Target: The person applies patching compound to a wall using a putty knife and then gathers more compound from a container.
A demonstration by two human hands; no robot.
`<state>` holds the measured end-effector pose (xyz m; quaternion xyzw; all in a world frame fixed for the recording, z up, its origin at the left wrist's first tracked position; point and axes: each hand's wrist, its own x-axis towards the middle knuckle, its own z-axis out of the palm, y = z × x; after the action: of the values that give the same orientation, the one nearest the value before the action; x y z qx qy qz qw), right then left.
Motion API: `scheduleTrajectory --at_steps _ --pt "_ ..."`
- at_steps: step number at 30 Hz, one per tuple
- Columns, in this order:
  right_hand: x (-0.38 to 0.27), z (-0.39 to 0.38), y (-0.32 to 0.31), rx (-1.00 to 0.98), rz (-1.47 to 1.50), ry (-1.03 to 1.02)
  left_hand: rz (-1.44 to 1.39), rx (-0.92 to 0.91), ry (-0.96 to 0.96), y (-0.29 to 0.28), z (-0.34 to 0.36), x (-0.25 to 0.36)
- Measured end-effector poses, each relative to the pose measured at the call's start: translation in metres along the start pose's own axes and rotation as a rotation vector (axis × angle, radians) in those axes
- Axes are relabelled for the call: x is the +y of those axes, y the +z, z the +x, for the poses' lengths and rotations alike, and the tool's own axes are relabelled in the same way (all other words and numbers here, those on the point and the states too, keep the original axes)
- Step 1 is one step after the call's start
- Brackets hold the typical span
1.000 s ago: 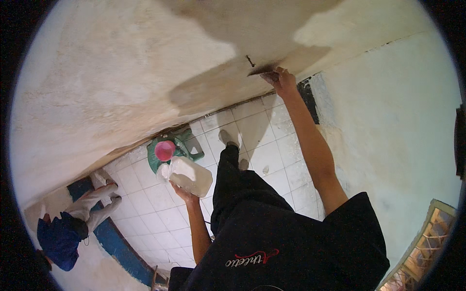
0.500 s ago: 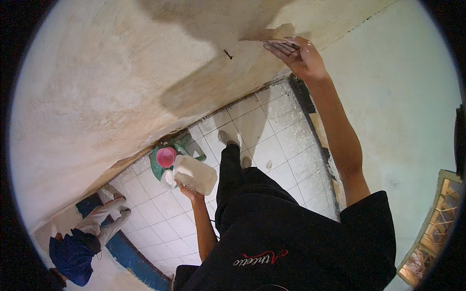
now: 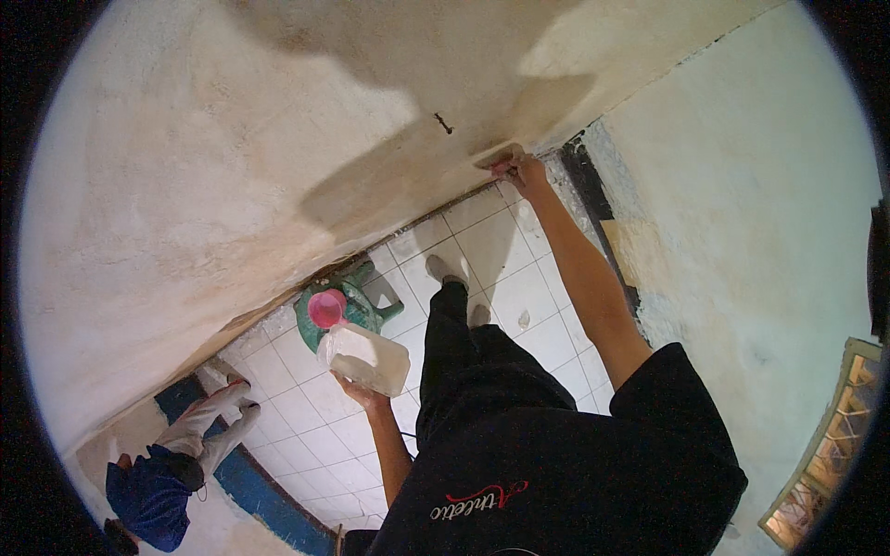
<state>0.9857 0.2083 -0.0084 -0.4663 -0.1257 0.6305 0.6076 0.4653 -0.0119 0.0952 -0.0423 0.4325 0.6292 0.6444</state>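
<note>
My right hand (image 3: 530, 174) is closed on a thin flat scraper (image 3: 500, 165), pressed at or close to the low part of the stained beige wall (image 3: 278, 139), near the corner. The hand hides much of the tool. Lower left, my left hand (image 3: 363, 391) grips a translucent white plastic tub (image 3: 371, 361) by its near side and underside. Pale material coats the inside of the tub; how much it holds I cannot tell.
Beyond the tub a pink dipper (image 3: 326, 308) rests on a green plastic stool (image 3: 364, 278). White floor tiles (image 3: 315, 400) run along the wall's foot. Another person (image 3: 162, 486) is at the lower left. A pale green wall (image 3: 760, 222) stands on the right, with a latticed opening (image 3: 825, 445).
My right hand has come down the wall with the scraper, turning from palm-open to closed, knuckles toward me. The tub in my left hand has shifted slightly.
</note>
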Motion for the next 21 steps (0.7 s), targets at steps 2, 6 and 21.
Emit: scheduleTrajectory --at_steps 2,6,21 --pt "-0.056 0.034 -0.071 0.116 -0.618 -0.329 -0.03 -0.057 -0.105 0.026 0.018 -0.031" --pt "-0.068 0.032 -0.038 -0.015 -1.001 -0.577 0.01 -0.038 -0.034 0.012 0.016 -0.019" --pt "0.021 -0.049 0.033 0.292 0.069 -0.079 0.013 0.009 -0.021 0.011 -0.002 -0.009"
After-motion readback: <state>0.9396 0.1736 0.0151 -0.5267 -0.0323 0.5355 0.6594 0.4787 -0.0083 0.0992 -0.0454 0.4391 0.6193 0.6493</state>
